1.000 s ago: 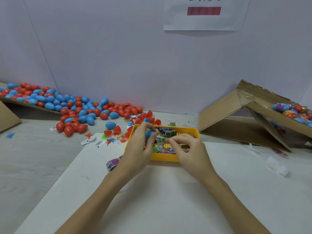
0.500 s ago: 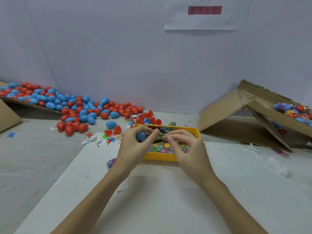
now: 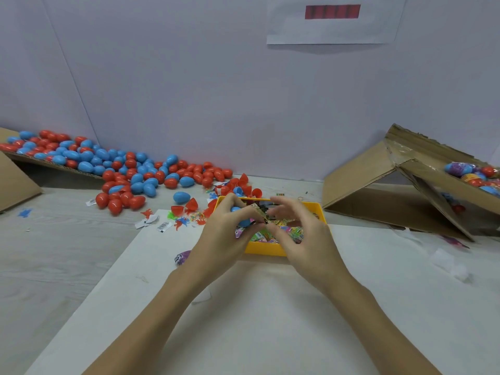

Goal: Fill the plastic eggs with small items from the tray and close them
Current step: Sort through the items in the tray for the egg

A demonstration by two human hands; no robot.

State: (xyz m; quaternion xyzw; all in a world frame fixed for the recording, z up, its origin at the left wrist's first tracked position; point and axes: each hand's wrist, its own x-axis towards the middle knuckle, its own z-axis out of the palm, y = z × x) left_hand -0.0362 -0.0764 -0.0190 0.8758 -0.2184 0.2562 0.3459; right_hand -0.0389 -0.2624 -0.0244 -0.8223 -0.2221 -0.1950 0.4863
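A single head-worn wide-angle view looks forward and down across the white tabletop sheet (image 3: pixel 270 320), close above the forearms, facing the pale back wall (image 3: pixel 189 90).

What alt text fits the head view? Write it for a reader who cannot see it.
Two bare hands meet over a yellow tray of small wrapped items: the left hand holds a blue plastic egg while the right hand works a small packet at it. Red and blue eggs lie heaped far left; cardboard box right.
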